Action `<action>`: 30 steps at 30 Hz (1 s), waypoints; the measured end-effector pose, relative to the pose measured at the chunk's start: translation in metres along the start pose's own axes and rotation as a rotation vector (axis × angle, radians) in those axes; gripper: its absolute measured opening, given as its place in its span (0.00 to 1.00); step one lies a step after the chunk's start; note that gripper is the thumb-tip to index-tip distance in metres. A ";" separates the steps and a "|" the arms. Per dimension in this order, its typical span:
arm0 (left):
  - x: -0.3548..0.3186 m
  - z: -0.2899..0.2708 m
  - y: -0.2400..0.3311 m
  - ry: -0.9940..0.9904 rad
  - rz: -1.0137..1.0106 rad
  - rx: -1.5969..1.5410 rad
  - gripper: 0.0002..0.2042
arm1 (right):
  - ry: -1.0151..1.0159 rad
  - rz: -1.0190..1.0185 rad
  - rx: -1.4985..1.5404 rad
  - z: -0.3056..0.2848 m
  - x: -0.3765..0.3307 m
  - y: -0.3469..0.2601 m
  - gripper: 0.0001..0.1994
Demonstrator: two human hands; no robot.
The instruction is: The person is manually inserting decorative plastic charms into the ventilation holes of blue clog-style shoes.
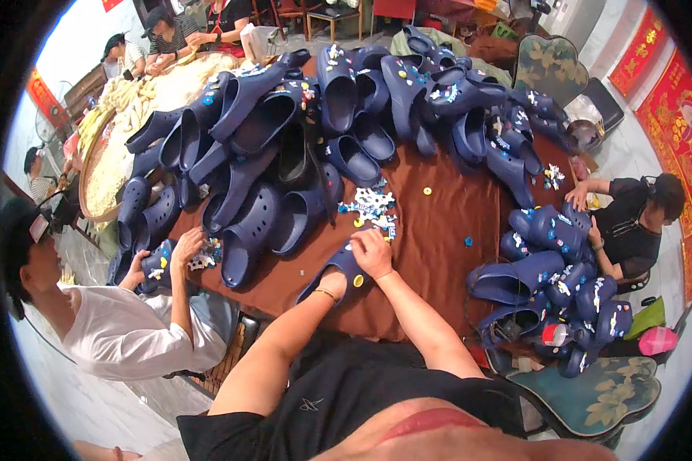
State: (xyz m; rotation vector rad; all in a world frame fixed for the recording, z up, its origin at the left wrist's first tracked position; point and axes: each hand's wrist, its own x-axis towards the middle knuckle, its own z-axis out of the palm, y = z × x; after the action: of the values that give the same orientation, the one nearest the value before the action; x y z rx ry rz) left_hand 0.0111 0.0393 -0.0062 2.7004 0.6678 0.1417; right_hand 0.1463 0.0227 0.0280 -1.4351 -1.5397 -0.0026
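A navy blue clog point(347, 263) with a yellow round charm on its side lies on the brown-covered table in front of me. My left hand point(331, 281) reaches inside it through the foot opening, so its fingers are hidden. Over the toe, my right hand point(371, 252) has its fingers bent together against the upper; whatever they pinch is too small to make out. Just beyond that hand is a loose heap of white, blue and yellow shoe charms point(370, 203). A single yellow charm point(427, 191) sits apart to the right.
Piled clogs point(338, 92) cover the table's far side, with another heap point(553, 269) at right. A co-worker in white point(131, 330) holds a clog at left; another in black point(630, 227) handles clogs at right. A bottle point(555, 335) lies among the right heap.
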 end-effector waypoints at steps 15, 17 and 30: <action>0.002 -0.024 0.015 -0.125 -0.115 0.041 0.23 | -0.188 -0.054 0.024 -0.003 0.011 -0.004 0.09; -0.006 -0.013 0.008 -0.103 -0.159 0.015 0.23 | -0.175 -0.093 0.031 0.002 0.008 -0.014 0.11; -0.014 0.022 -0.017 -0.227 -0.540 -0.073 0.15 | 0.107 0.531 0.526 0.003 0.010 -0.005 0.07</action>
State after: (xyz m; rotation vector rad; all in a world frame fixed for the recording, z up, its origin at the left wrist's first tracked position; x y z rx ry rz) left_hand -0.0050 0.0399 -0.0327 2.3198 1.2519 -0.2659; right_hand 0.1425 0.0298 0.0357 -1.3376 -0.9363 0.5907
